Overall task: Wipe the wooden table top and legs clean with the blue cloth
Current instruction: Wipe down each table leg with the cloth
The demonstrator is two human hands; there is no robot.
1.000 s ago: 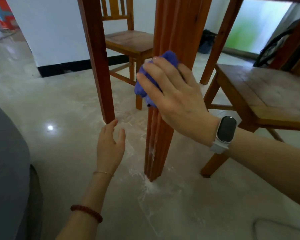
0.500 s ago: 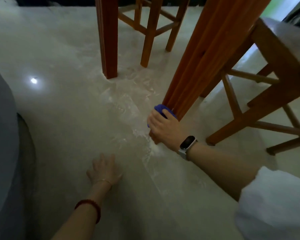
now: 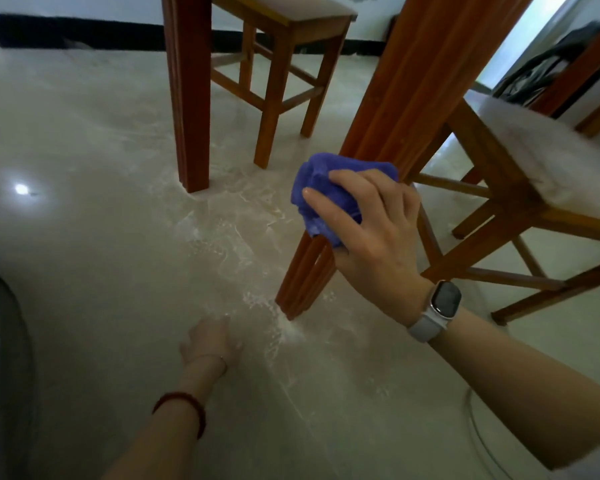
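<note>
A ribbed wooden table leg [image 3: 409,98] slants down through the middle of the view to its foot on the floor. My right hand [image 3: 374,233] grips the bunched blue cloth [image 3: 323,188] and holds it wrapped against the lower part of this leg, a little above the foot. My left hand [image 3: 210,341] rests flat on the pale floor, fingers spread, just left of the leg's foot. A second table leg [image 3: 187,91] stands upright further back on the left.
One wooden chair [image 3: 284,64] stands behind the legs, another chair [image 3: 520,188] close on the right. White dust streaks the tiled floor [image 3: 94,237] around the leg's foot. A dark grey object [image 3: 0,375] fills the left edge. A black skirting runs along the far wall.
My right hand dropped with the cloth from high on the leg to its foot, then came back up a little. My left hand went down flat onto the floor.
</note>
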